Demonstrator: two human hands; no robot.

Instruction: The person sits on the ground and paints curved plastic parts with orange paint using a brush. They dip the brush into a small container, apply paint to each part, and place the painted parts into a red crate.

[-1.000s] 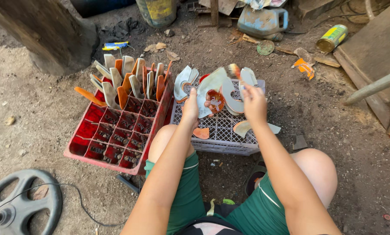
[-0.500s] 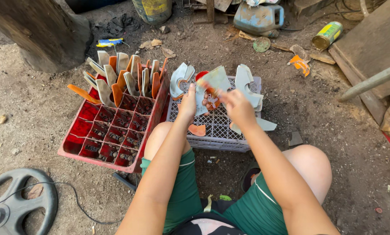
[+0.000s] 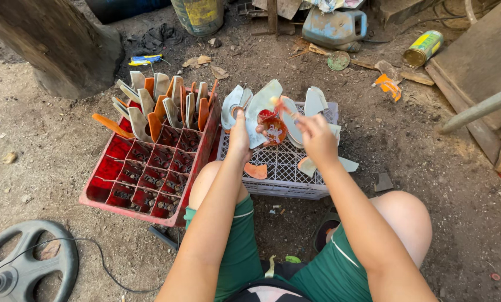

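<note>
Outdoor site, bare packed dirt ground (image 3: 49, 151) strewn with debris; a thick wooden post base (image 3: 60, 45) stands upper left, weathered wooden boards (image 3: 474, 61) upper right. Packages by place: a yellow-labelled bucket (image 3: 199, 14) at top centre, a dented grey-blue plastic jerrycan (image 3: 335, 25) to its right, a green and yellow tin can (image 3: 423, 48) lying on its side near the boards, and a flattened blue and yellow wrapper (image 3: 144, 59) by the post. A red plastic bottle crate (image 3: 150, 173) holds upright grey and orange curved shards in its far rows. Beside it, an upturned pale lattice plastic crate (image 3: 284, 165) serves as the surface. The left hand (image 3: 240, 134) is closed on a large pale grey curved shard (image 3: 263, 109) above this surface. The right hand (image 3: 316, 134) pinches a thin stick-like tool (image 3: 286, 109); exact grip unclear. A small red-orange rounded piece (image 3: 272, 126) sits between the hands.
</note>
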